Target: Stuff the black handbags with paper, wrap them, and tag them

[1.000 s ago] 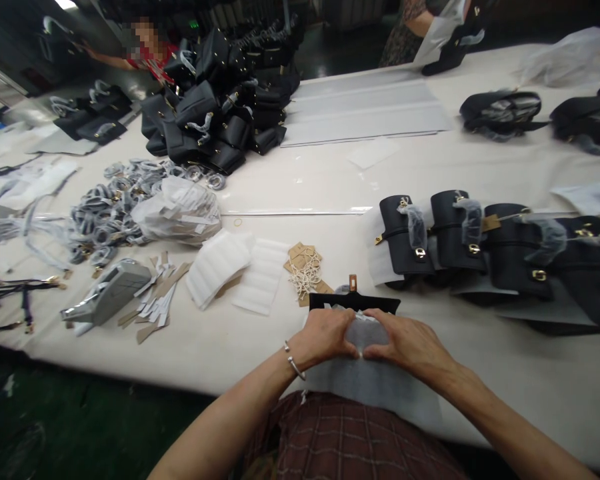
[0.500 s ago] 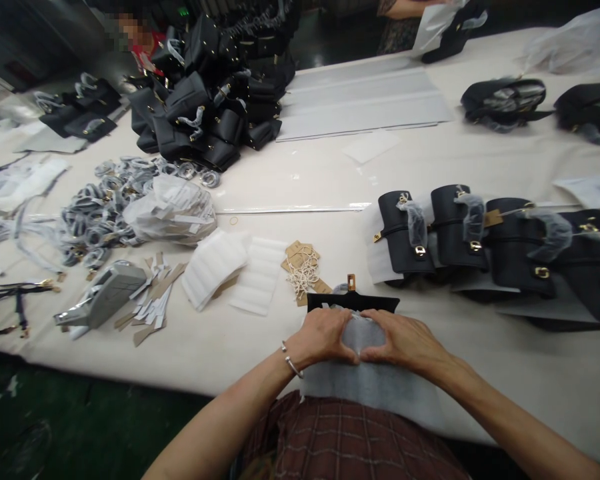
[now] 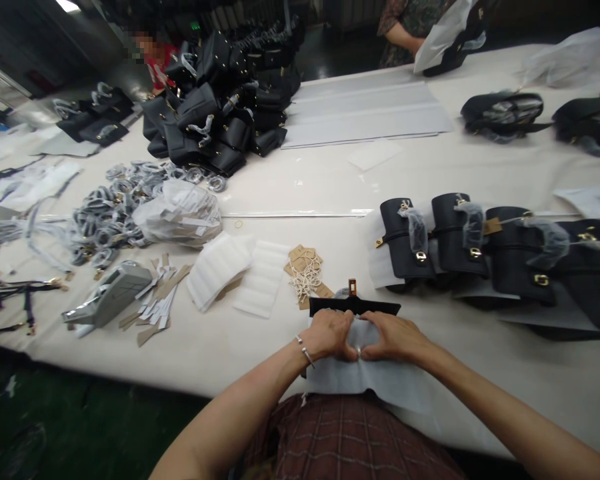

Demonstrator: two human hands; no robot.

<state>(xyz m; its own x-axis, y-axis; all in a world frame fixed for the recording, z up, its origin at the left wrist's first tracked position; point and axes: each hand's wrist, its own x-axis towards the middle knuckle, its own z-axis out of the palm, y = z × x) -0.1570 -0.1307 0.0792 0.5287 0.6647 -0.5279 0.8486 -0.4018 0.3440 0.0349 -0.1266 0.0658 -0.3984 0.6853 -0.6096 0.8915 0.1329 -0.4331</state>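
Observation:
A small black bag [image 3: 355, 306] with a brown tab lies at the table's near edge, mostly covered by a grey-white foam sheet [image 3: 375, 377]. My left hand [image 3: 330, 335] and my right hand [image 3: 395, 339] press side by side on the top of that sheet, fingers curled and pinching it over the bag, thumbs nearly touching. A thin bracelet sits on my left wrist.
A row of wrapped black bags [image 3: 455, 240] lies to the right. Paper tags with string [image 3: 305, 270], white foam pieces [image 3: 235, 270], a tape dispenser [image 3: 110, 300] and coiled straps [image 3: 110, 207] lie left. A heap of black bags [image 3: 220, 107] stands behind. Other people stand at the far edge.
Both hands have drawn closer together and slightly away from me on the foam sheet, which now bunches more tightly over the bag.

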